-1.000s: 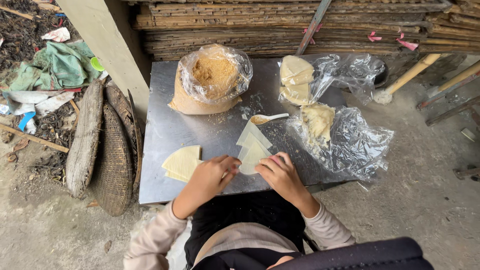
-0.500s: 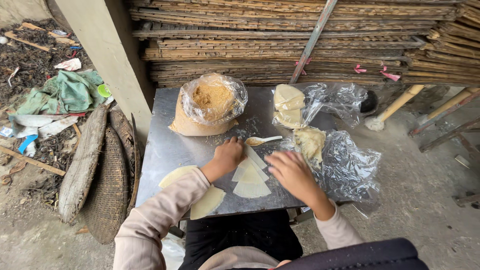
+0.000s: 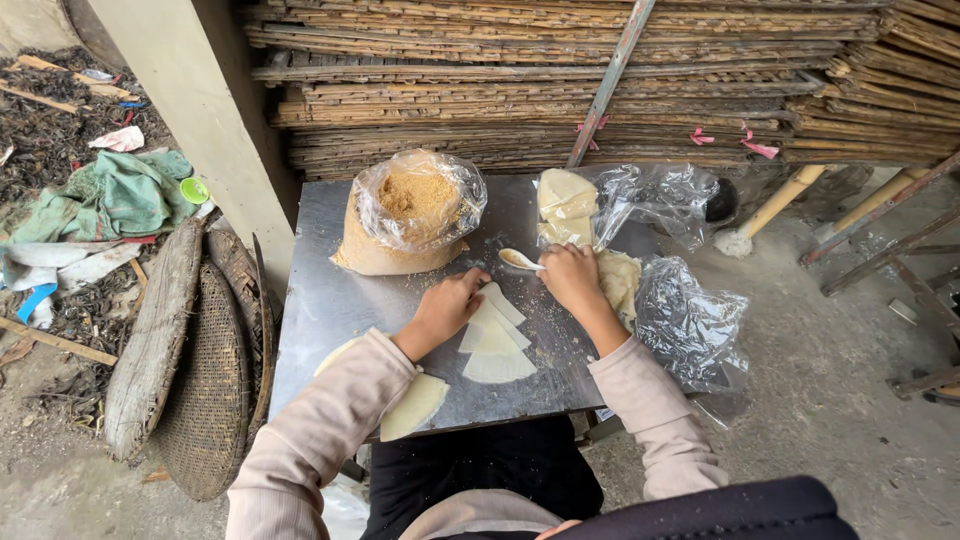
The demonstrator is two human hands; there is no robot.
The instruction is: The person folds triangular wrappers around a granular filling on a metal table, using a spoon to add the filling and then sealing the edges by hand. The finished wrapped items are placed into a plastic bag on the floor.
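My left hand rests on the top of a fan of pale triangular dough sheets on the steel table. My right hand grips the handle of a white spoon that holds a little brown filling, just behind the sheets. A clear bag of brown crumbly filling stands behind the left hand. More pale dough sheets lie on clear plastic at the back right, and a lump of dough sits beside my right wrist.
Another folded sheet lies at the table's front edge under my left sleeve. Crumpled clear plastic hangs off the table's right side. Stacked bamboo mats stand behind, a woven basket and concrete post to the left.
Both hands moved away from me toward the back of the table. The right hand left the dough sheets and took hold of the spoon; the left hand slid to the sheets' top.
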